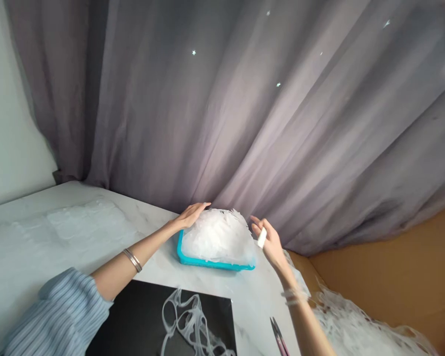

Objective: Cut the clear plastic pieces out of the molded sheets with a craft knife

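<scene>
Teal tray [211, 266] near desk's [257, 301] far edge lies lengthwise between left hand [193, 215], fingers together, and right hand [270, 238], fingers clamped on white piece [261, 238].

The tub [215, 266] looks like smooth, slightly glossy plastic; its sheets [220, 240] resemble thin, semi-translucent film with ragged edges. The bench [254, 301] is smooth with marble-like veining, the board [133, 316] matt black. Tweezers [279, 338] and bangle [133, 260] look metallic, the bangle shiny. Curtain [152, 109] and sleeve [65, 314] are matt cloth.
</scene>
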Tool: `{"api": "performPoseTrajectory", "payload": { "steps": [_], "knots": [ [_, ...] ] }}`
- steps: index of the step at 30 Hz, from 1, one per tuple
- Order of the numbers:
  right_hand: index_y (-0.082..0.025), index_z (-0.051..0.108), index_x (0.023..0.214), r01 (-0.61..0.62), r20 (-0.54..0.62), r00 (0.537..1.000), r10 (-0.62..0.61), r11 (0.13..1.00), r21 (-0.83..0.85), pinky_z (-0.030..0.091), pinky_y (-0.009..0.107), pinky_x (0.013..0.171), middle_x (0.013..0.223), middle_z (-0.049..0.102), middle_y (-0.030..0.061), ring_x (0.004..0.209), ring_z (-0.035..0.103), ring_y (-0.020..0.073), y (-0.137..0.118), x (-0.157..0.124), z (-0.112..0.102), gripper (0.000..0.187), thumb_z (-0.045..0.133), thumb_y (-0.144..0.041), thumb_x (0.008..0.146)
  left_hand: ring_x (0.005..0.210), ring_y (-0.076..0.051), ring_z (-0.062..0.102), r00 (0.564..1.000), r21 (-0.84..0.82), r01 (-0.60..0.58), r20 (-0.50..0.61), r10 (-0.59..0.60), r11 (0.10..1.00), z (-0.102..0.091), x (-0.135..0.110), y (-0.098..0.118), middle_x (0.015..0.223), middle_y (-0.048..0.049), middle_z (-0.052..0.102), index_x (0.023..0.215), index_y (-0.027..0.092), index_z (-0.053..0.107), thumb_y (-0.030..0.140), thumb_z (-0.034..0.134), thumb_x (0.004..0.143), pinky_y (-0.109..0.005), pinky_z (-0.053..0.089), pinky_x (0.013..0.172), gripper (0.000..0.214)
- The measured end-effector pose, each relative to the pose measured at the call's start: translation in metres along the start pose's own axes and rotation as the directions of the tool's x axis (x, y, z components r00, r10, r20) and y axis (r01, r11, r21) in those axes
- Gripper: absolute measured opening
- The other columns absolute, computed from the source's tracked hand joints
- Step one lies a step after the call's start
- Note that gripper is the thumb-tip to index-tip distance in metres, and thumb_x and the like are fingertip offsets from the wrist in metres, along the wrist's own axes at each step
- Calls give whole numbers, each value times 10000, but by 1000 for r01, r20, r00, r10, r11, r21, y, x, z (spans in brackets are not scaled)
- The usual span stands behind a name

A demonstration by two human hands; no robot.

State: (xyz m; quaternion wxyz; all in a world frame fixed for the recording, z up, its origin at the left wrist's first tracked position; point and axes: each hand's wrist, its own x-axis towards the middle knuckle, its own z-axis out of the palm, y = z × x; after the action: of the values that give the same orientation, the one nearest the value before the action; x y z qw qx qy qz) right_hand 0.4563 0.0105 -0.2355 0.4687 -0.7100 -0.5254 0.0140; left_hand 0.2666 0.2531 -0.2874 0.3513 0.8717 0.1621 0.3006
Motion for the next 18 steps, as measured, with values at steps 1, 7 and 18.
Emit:
{"api": "performPoseTrajectory", "payload": {
  "steps": [1,7,18],
  "knots": [
    [-242,418,782,17,-7,1000,-17,1000,-15,431,441,990,1258,664,170,1311,528,311,5,14,10,323,537,-529,870,1163,-258,583,1000,20,-18,0,18,1000,5,4,5,1360,-109,554,1290,204,567,359,578,952,-493,501,976,372],
    [-243,576,905,74,90,994,-65,992,-104,464,410,943,1125,714,104,1122,640,284,29,39,70,268,484,-494,888,1379,-332,407,989,165,-97,127,76,981,47,-1,27,1531,-114,414,1435,257,461,438,531,958,-608,308,1125,516],
    [-238,584,1071,22,63,998,-11,983,-183,365,461,1014,1179,664,108,1113,567,303,45,11,99,312,427,-465,927,1453,-300,322,961,272,-75,277,-4,960,44,-17,18,1601,0,343,1516,401,322,500,380,971,-524,238,1173,557]
  ]
}}
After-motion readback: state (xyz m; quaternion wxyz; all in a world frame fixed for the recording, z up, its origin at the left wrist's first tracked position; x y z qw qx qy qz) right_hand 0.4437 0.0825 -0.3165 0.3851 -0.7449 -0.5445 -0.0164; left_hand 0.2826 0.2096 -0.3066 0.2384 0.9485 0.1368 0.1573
